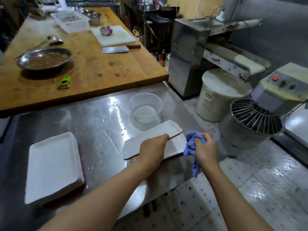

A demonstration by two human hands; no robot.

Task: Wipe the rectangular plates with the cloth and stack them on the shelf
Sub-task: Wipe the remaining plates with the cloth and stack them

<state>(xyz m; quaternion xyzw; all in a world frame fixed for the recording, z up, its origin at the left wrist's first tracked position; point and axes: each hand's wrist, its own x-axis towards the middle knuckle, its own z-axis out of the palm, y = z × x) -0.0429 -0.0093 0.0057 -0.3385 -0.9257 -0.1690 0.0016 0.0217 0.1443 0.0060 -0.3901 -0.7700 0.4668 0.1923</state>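
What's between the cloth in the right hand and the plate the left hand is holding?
Nothing visible. The blue cloth, bunched in the right hand, sits just past the right end of the red-rimmed plate, which the left hand grips by its near edge. The clear plastic bowl stands behind the plate, out of the path.

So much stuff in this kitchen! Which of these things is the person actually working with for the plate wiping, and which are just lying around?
Part of the job:
- red-rimmed plate, gripped by the left hand
- blue cloth, bunched in the right hand
- stack of white plates on the steel table

Just lying about:
- clear plastic bowl
- green peeler
- cleaver
- onion on the cutting board
- metal pan
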